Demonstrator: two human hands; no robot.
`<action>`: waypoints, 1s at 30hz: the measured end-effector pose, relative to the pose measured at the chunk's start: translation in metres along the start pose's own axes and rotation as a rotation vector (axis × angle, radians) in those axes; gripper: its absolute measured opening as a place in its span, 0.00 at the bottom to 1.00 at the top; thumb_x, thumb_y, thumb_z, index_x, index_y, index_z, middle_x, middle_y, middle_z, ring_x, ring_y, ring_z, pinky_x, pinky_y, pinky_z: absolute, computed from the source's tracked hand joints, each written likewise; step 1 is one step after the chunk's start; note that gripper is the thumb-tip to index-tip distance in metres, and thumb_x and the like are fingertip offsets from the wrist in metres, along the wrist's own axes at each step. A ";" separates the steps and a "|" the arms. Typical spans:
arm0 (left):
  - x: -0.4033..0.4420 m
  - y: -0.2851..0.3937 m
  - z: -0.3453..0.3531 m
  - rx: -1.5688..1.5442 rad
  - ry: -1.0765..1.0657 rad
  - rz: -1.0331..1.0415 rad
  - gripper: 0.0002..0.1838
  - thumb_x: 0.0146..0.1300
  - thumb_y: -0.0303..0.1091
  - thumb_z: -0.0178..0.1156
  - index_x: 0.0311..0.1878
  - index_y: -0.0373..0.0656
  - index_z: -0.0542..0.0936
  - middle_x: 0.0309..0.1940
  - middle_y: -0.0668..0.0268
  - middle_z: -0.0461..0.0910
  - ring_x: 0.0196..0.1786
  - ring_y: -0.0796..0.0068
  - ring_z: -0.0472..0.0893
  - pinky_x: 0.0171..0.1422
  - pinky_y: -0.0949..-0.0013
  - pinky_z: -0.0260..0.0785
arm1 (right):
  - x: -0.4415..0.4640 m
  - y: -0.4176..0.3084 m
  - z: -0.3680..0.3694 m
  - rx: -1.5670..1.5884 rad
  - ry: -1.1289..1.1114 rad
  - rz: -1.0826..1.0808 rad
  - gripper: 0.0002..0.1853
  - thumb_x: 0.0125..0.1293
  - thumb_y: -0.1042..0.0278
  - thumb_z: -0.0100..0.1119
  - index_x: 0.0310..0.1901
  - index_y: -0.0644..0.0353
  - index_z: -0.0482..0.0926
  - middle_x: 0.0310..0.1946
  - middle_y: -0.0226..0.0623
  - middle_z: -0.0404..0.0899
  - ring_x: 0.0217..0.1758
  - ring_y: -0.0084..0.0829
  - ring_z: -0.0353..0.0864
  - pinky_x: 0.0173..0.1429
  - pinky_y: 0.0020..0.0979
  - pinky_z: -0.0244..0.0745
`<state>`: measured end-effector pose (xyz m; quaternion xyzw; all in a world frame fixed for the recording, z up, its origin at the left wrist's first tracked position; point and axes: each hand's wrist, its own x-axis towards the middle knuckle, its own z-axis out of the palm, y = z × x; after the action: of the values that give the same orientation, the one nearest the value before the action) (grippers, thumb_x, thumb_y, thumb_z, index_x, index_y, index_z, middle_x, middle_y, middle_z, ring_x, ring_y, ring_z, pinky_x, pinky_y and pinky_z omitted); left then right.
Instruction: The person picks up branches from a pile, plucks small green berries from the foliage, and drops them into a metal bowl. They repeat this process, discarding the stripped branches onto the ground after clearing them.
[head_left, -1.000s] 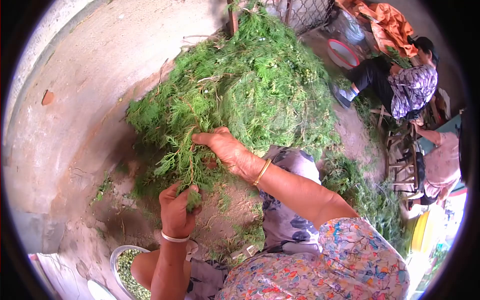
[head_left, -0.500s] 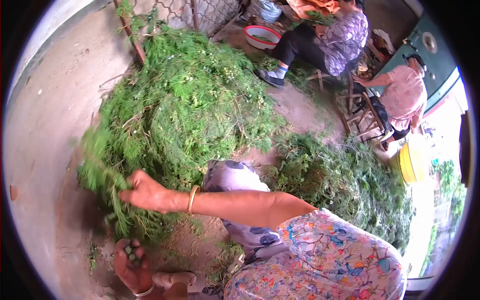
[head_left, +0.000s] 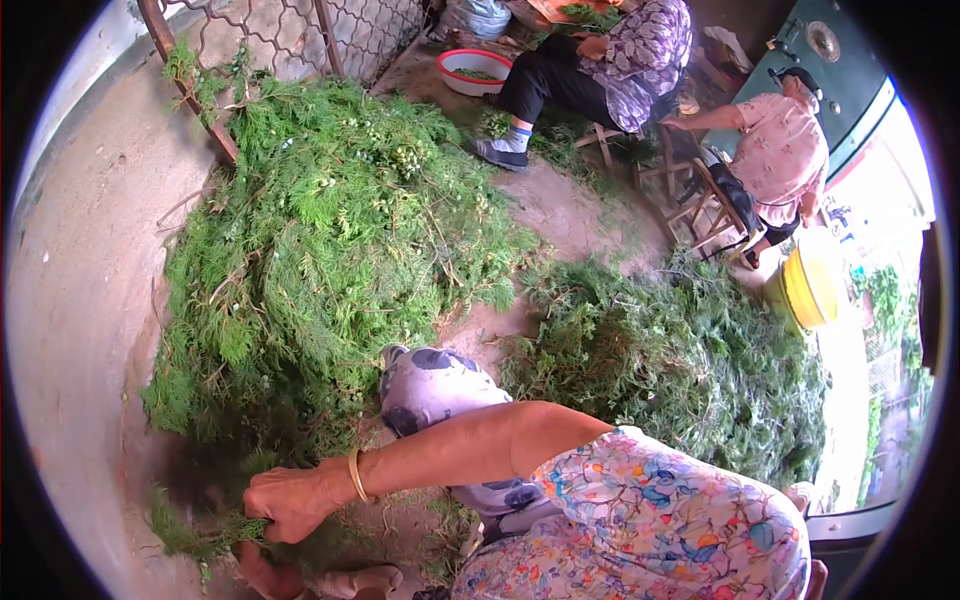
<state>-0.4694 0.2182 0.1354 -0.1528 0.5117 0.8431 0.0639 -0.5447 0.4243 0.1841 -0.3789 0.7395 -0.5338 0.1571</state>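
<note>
Evergreen sprig (head_left: 190,532) sits near eight o'clock, gripped in the right hand's (head_left: 290,502) curled fingers, which have dropped from the heap (head_left: 330,240) at ten o'clock since half a second ago. That brings the work close over the left hand (head_left: 266,572), cupping small green pieces then but now mostly hidden, its openness and contents impossible to tell.

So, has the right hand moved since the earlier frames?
Yes. Against the rusty post, the right hand has moved farther down the view, away from the post, and is now close to the left hand.
</note>
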 end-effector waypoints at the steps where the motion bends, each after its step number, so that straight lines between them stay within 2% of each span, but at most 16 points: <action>1: 0.000 -0.001 0.002 -0.075 0.004 -0.034 0.20 0.67 0.42 0.52 0.57 0.42 0.71 0.49 0.64 0.74 0.50 0.71 0.74 0.54 0.65 0.68 | 0.000 0.000 0.000 0.014 0.010 -0.007 0.11 0.43 0.69 0.58 0.19 0.71 0.74 0.18 0.57 0.74 0.30 0.57 0.77 0.33 0.47 0.71; 3: 0.001 -0.001 0.004 -0.151 0.008 -0.067 0.21 0.66 0.42 0.52 0.58 0.42 0.70 0.50 0.63 0.75 0.51 0.69 0.74 0.56 0.63 0.67 | -0.002 -0.002 -0.003 0.028 0.018 -0.014 0.11 0.44 0.68 0.59 0.20 0.71 0.74 0.19 0.57 0.74 0.31 0.57 0.77 0.33 0.47 0.71; 6: 0.000 0.006 0.003 -0.185 -0.102 -0.034 0.21 0.65 0.40 0.54 0.58 0.40 0.70 0.52 0.62 0.75 0.52 0.68 0.74 0.57 0.62 0.68 | -0.004 -0.005 -0.006 0.006 -0.004 0.006 0.14 0.49 0.64 0.61 0.21 0.70 0.75 0.19 0.56 0.75 0.31 0.57 0.77 0.34 0.47 0.71; 8: 0.000 0.007 0.005 -0.130 -0.050 0.052 0.20 0.64 0.36 0.55 0.57 0.39 0.70 0.51 0.63 0.75 0.51 0.67 0.75 0.56 0.62 0.68 | -0.003 -0.004 -0.007 -0.092 -0.092 0.051 0.17 0.52 0.60 0.63 0.23 0.70 0.77 0.21 0.55 0.76 0.33 0.56 0.78 0.37 0.46 0.72; 11: -0.001 0.010 0.017 -0.056 -0.015 0.104 0.20 0.62 0.32 0.56 0.57 0.38 0.70 0.50 0.62 0.75 0.49 0.67 0.75 0.54 0.63 0.69 | -0.001 0.000 -0.006 -0.139 -0.086 0.065 0.18 0.50 0.59 0.66 0.25 0.70 0.78 0.22 0.54 0.78 0.34 0.53 0.80 0.38 0.44 0.74; 15: -0.015 0.019 0.047 0.161 0.082 0.213 0.17 0.61 0.28 0.55 0.54 0.36 0.73 0.49 0.60 0.76 0.49 0.67 0.76 0.53 0.64 0.69 | 0.002 -0.001 -0.013 -0.063 -0.096 0.054 0.18 0.49 0.60 0.67 0.25 0.71 0.78 0.23 0.54 0.79 0.34 0.49 0.81 0.39 0.42 0.75; 17: -0.017 0.019 0.053 1.204 0.048 0.754 0.15 0.58 0.24 0.56 0.49 0.32 0.75 0.46 0.62 0.77 0.48 0.68 0.76 0.53 0.65 0.68 | 0.008 0.000 -0.013 0.074 0.115 0.001 0.19 0.46 0.62 0.69 0.28 0.73 0.76 0.23 0.54 0.77 0.33 0.52 0.79 0.38 0.44 0.73; 18: -0.017 0.017 0.059 1.202 0.043 0.758 0.15 0.58 0.24 0.56 0.49 0.32 0.75 0.46 0.62 0.77 0.48 0.68 0.76 0.53 0.65 0.68 | 0.008 -0.002 -0.015 0.069 0.120 0.002 0.19 0.46 0.62 0.69 0.28 0.73 0.76 0.23 0.54 0.77 0.33 0.52 0.79 0.38 0.44 0.73; 20: -0.018 0.007 0.073 0.607 0.254 0.368 0.11 0.57 0.22 0.56 0.45 0.32 0.77 0.44 0.65 0.77 0.46 0.73 0.76 0.52 0.68 0.69 | 0.008 -0.008 -0.020 0.268 0.080 0.086 0.18 0.47 0.63 0.68 0.25 0.74 0.75 0.21 0.55 0.75 0.32 0.52 0.78 0.37 0.44 0.71; 24: -0.015 -0.009 0.086 0.628 0.237 0.379 0.09 0.58 0.23 0.57 0.41 0.33 0.79 0.37 0.69 0.77 0.39 0.80 0.74 0.44 0.73 0.68 | 0.012 0.004 -0.001 0.136 0.131 0.081 0.16 0.48 0.67 0.66 0.22 0.73 0.73 0.21 0.57 0.74 0.33 0.54 0.77 0.36 0.44 0.69; 26: -0.010 -0.016 0.069 0.726 0.086 0.263 0.06 0.58 0.24 0.57 0.37 0.32 0.79 0.32 0.72 0.75 0.35 0.83 0.71 0.38 0.77 0.64 | 0.014 0.012 0.010 0.060 0.298 0.039 0.13 0.48 0.71 0.64 0.20 0.72 0.72 0.21 0.59 0.73 0.33 0.57 0.76 0.34 0.44 0.69; 30: -0.015 -0.018 0.090 0.768 0.079 0.346 0.05 0.57 0.24 0.57 0.33 0.31 0.79 0.28 0.74 0.73 0.34 0.85 0.67 0.36 0.79 0.60 | 0.015 0.013 0.012 0.074 0.366 0.135 0.09 0.48 0.74 0.62 0.20 0.71 0.73 0.22 0.58 0.73 0.33 0.58 0.75 0.34 0.45 0.70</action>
<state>-0.4679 0.3063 0.1638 -0.0620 0.8090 0.5828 -0.0460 -0.5519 0.4078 0.1708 -0.2192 0.7593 -0.6088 0.0693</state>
